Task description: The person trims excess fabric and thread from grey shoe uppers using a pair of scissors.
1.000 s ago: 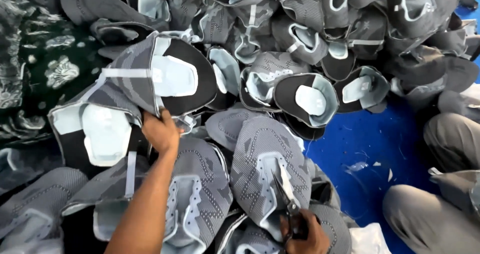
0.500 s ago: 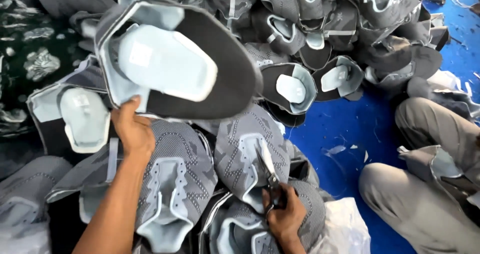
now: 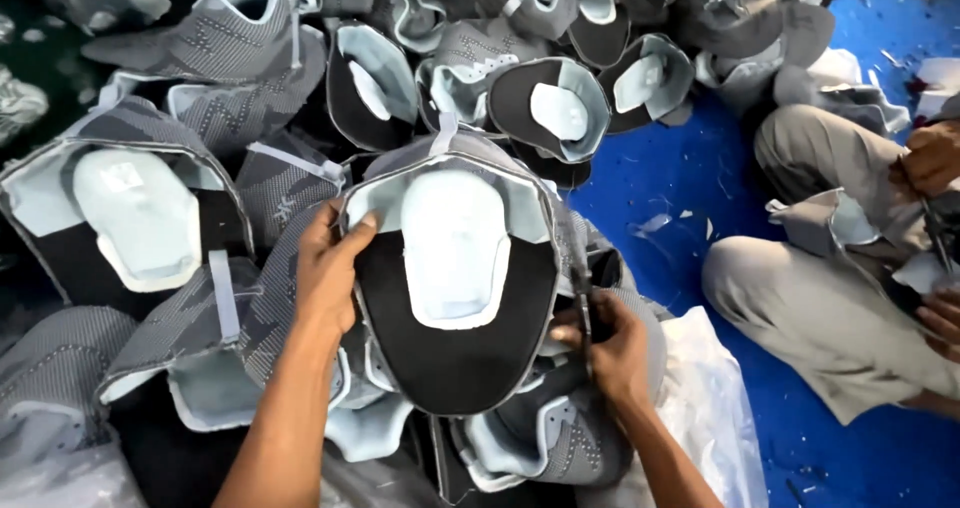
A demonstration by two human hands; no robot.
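Left hand: left hand (image 3: 328,268) closed on the left rim of a grey knit shoe upper with black lining and a pale blue-white insert (image 3: 455,278), thumb laid over the rim, fingers behind it.
Right hand: right hand (image 3: 612,343) wrapped around a pair of slim dark scissors (image 3: 583,303), whose blades point up along the right edge of that upper.
Held piece: inner side faces the camera, toe end toward the person, raised above the heap and just in front of both hands.
Heap: pile of similar grey knit shoe uppers (image 3: 250,58) spreads beneath and beyond the held one, some lining up, some knit side up; one large piece lies lining up at the left (image 3: 130,218).
Below right hand: crumpled clear plastic sheet (image 3: 715,408), partly under the pile.
Floor: blue floor (image 3: 660,168) strewn with small offcuts.
Right edge: seated co-worker in grey trousers (image 3: 830,308), hands (image 3: 930,158) on another upper.
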